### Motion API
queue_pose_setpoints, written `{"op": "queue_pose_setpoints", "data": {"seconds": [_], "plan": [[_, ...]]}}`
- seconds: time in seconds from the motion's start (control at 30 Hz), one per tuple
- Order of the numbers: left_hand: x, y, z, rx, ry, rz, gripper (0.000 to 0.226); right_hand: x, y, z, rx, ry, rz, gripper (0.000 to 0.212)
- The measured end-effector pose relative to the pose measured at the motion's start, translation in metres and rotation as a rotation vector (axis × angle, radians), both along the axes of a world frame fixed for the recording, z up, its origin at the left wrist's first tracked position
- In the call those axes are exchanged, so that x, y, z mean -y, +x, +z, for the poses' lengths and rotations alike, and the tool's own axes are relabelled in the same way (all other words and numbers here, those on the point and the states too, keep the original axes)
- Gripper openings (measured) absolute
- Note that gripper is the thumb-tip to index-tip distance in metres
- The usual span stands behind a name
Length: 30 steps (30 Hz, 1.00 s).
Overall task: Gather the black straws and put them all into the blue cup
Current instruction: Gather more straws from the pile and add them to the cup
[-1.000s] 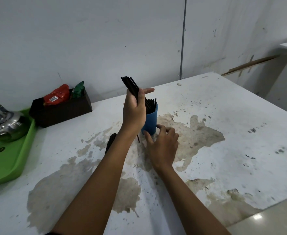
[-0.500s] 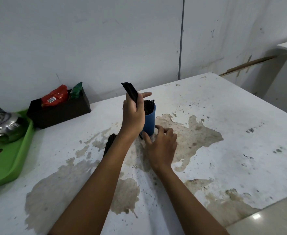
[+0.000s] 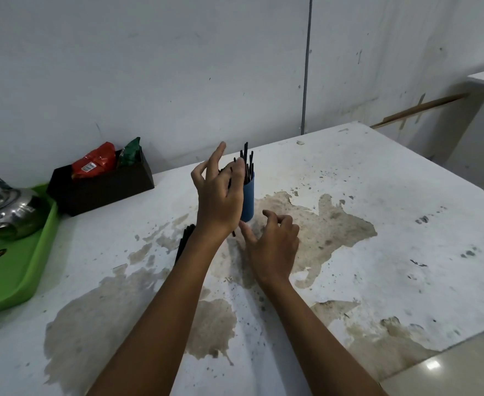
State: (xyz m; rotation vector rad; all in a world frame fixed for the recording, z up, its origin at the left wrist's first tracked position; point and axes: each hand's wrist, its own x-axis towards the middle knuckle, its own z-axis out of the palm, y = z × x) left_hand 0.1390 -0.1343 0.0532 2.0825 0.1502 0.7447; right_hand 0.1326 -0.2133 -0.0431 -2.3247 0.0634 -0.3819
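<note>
Standing blue cup (image 3: 248, 200) with straws (image 3: 246, 162), behind left hand (image 3: 219, 195), right hand (image 3: 273, 241) beside

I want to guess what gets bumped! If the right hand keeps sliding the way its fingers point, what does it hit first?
Probably the blue cup. The right hand sits low over the table, its fingers aimed at the cup's bottom. One picture can't show the exact gap, so it might just slip past on the right.

A stained white worktop (image 3: 377, 195) stands against a scuffed pale wall (image 3: 149, 67) with a vertical metal seam (image 3: 306, 67). A wooden strip (image 3: 423, 105) leans at right; glossy floor tiles (image 3: 449, 364) reflect a light.
</note>
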Motion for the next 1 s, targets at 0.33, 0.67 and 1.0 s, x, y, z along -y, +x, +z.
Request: {"op": "queue_pose_setpoints", "data": {"seconds": [0.33, 0.67, 1.0], "plan": [[-0.022, 0.013, 0.000, 0.013, 0.070, -0.034, 0.035, 0.002, 0.001, 0.000, 0.019, 0.008, 0.035, 0.062], [-0.040, -0.004, 0.000, -0.139, -0.205, -0.022, 0.075, 0.006, 0.025, 0.016, 0.042, 0.077, 0.176, 0.086], [-0.038, -0.005, -0.022, -0.240, -0.263, -0.177, 0.066, 0.012, 0.032, 0.031, 0.049, 0.190, 0.320, 0.057]]}}
